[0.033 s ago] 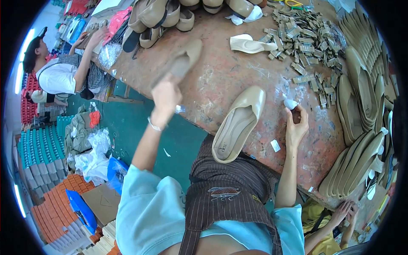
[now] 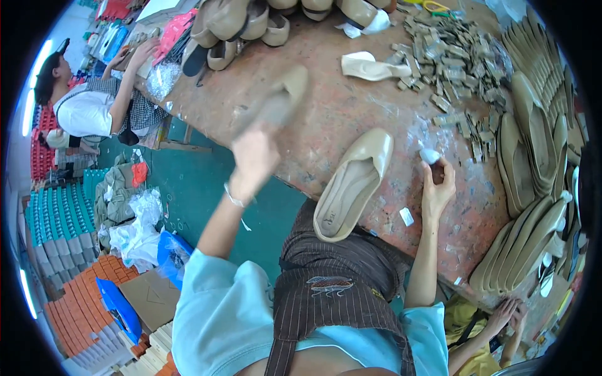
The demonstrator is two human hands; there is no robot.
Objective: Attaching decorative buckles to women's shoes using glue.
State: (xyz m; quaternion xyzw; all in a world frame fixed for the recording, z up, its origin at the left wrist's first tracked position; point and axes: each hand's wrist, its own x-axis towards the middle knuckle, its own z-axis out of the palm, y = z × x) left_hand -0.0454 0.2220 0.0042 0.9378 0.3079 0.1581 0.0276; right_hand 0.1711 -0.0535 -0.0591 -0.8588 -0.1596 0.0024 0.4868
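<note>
Right, the left hand [image 2: 256, 155] is out over the left part of the tabletop [image 2: 301, 141], closed around the heel end of a blurred shoe [image 2: 293, 84], its toe pointing far and slightly right. The hand is smeared too, so how each finger sits I can't tell.

Over on the right, the right hand [image 2: 440, 182] has a small white lump [image 2: 429, 156] pinched between thumb and fingers, wrist low, forearm coming in from the near side. Whether that lump touches the surface, I can't tell.

Between the two hands lies the beige shoe [image 2: 355, 185], opening up, toe to the far side, heel reaching past the near edge in front of the striped apron [image 2: 338, 285]. A white tag [image 2: 406, 217] rests flat just beside it, to the right.

Farther back sits a curved cream piece [image 2: 373, 67], and right next to it spreads a heap of small tan clips [image 2: 448, 53]. Beige shoes crowd the far edge in a pile [image 2: 251, 22], while more shoes stand packed in rows [image 2: 532, 138] along the right side. Off to the far left, a co-worker [image 2: 88, 113] in white has both arms at the tabletop; near right, another person's hands [image 2: 506, 313] meet at its edge.
</note>
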